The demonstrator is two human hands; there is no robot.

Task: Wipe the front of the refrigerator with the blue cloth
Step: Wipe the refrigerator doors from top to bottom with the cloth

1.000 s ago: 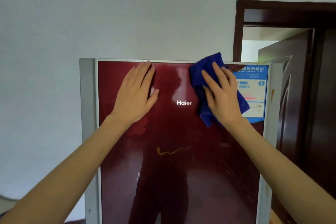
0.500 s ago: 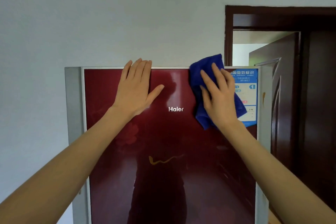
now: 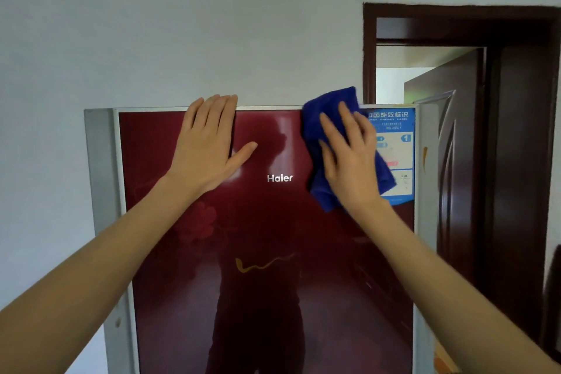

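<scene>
Wall [image 3: 182, 24], one: plain pale plaster, behind everything.

Tall refrigerator [image 3: 267, 222], one: glossy dark-red door front in a grey-silver frame, upright against the wall. The gloss carries a dim reflection of the person.

Dark-brown wooden doorway [image 3: 455, 14], one, right of the refrigerator, with one matching panelled door leaf [image 3: 455, 161] standing open.

Blue-and-white energy label [image 3: 397, 149], one: a rectangular sticker in the door front's upper right corner, partly covered by the cloth.

Blue cloth [image 3: 331, 106], one: deep royal-blue soft fabric, bunched and folded. It lies against the upper right of the red front, between the logo and the label. Its long axis runs roughly up and down; the upper end rises just above the refrigerator's top edge, and the lower end hangs below the wrist.

Grips, two, both bare hands. Left grip [image 3: 206, 149]: flat on the red front near the top, fingers straight and together, tips over the top edge, holding nothing. Right grip [image 3: 352, 161]: flat on the cloth, fingers straight and spread, pressing it to the door.

White "Haier" logo [image 3: 279, 178], one, between the two grips.

Gold wavy mark [image 3: 261, 264], one, lower on the front.
</scene>
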